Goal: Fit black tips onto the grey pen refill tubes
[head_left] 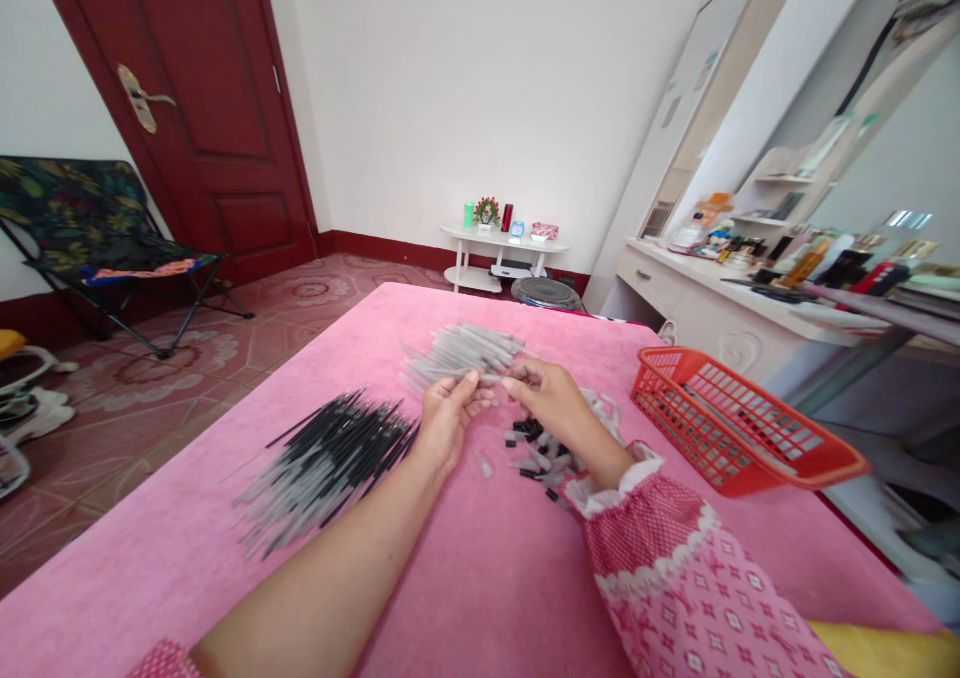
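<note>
Over the pink-covered table [465, 598], my left hand [448, 413] and my right hand [551, 395] meet at a thin grey pen-like stick [489, 378]. The left thumb and fingers pinch one part of it, and the right fingertips close on its right end. Just beyond the hands lies a loose pile of pale grey sticks [469, 346]. Slender black-and-grey sticks [330, 468] are heaped to the left of my left forearm. Small clear and black caps [536, 453] lie scattered beside and partly behind my right forearm. A single clear cap [484, 465] sits apart from them.
An orange-red plastic basket [742, 423] with contents stands on the table's right side. Beyond it is a white dresser [675, 278] crowded with bottles. A folding chair [97, 218] stands left on the floor; a low white stand [480, 248] is against the far wall.
</note>
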### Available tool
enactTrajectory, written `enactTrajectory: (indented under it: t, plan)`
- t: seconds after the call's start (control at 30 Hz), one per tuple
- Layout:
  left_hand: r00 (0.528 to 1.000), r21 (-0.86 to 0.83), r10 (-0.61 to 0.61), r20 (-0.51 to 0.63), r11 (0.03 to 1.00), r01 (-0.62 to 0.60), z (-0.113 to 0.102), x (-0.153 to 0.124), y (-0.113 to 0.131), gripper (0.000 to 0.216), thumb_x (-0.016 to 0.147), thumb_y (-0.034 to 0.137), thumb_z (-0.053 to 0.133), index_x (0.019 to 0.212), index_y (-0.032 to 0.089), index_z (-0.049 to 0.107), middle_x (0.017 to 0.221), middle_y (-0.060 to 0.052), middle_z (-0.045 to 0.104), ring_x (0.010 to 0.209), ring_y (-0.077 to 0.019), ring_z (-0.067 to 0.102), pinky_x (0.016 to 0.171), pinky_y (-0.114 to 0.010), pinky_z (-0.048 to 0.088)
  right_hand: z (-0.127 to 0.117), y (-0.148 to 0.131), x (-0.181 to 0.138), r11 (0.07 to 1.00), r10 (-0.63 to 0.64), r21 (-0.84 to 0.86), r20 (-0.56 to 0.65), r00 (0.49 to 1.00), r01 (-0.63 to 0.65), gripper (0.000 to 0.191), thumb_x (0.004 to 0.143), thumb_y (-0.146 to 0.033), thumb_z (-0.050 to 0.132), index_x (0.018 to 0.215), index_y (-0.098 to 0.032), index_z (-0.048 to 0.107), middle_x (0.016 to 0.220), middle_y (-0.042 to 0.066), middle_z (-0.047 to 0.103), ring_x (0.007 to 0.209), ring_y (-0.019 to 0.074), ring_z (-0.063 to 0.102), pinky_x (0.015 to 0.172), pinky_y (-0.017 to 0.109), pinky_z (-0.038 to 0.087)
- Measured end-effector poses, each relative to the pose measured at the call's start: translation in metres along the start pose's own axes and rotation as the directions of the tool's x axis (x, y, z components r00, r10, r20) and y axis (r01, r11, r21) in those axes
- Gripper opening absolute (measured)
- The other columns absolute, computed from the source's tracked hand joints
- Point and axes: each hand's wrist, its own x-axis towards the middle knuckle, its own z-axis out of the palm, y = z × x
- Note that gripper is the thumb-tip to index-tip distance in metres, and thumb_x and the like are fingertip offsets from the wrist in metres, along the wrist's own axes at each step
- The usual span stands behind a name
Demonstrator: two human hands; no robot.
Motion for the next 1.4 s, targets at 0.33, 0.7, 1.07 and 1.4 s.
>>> enactTrajectory:
  t: [0.33,0.7,1.07,1.4]
  plan:
    - [1.0,0.039,-0.014,0.004,0.999,0.013,-0.001,0.002,0.001,0.025,0.069,0.03,0.07,0.085,0.012,0.062,0.069,-0.002,0.064,0.058,-0.0099,0.06,0.053,-0.019,0.045,-0.031,-0.001,-0.002,0.966,0.039,-0.254,0.291,0.956,0.038,0.009,0.069,-0.024,0.061,0.069,-0.017,0.066,0.064,0.0,0.065,0.056,0.0132,0.057,0.054,0.023,0.042]
    - [0.994,0.152,-0.039,0.104,0.988,0.023,0.005,-0.003,0.002,0.032,0.073,0.037,0.062,0.091,0.01,0.064,0.055,0.004,0.041,0.045,-0.0051,0.033,0.043,-0.019,0.024,-0.044,0.001,-0.005,0.65,0.255,-0.748,0.378,0.89,0.131,0.018,0.062,-0.016,0.064,0.078,-0.02,0.072,0.081,0.002,0.07,0.076,0.016,0.061,0.064,0.021,0.039]
    - [0.991,0.328,0.009,0.134,0.943,-0.053,-0.001,-0.002,-0.002,0.037,0.079,0.039,0.056,0.1,0.01,0.065,0.055,0.005,0.034,0.046,-0.0049,0.027,0.044,-0.02,0.019,-0.045,0.002,-0.008,0.69,0.298,-0.711,0.452,0.841,0.138,0.023,0.056,-0.019,0.069,0.079,-0.023,0.072,0.077,-0.001,0.07,0.069,0.0143,0.06,0.059,0.021,0.036]
    - [0.964,0.595,0.177,0.196,0.761,-0.261,-0.004,0.002,-0.008,0.033,0.076,0.033,0.06,0.102,0.015,0.068,0.086,-0.006,0.07,0.081,-0.0181,0.061,0.075,-0.029,0.044,-0.051,0.021,0.006,0.928,0.01,-0.372,-0.032,0.999,-0.021,0.02,0.07,-0.02,0.057,0.086,-0.017,0.068,0.087,0.006,0.069,0.079,0.0175,0.062,0.071,0.027,0.045]
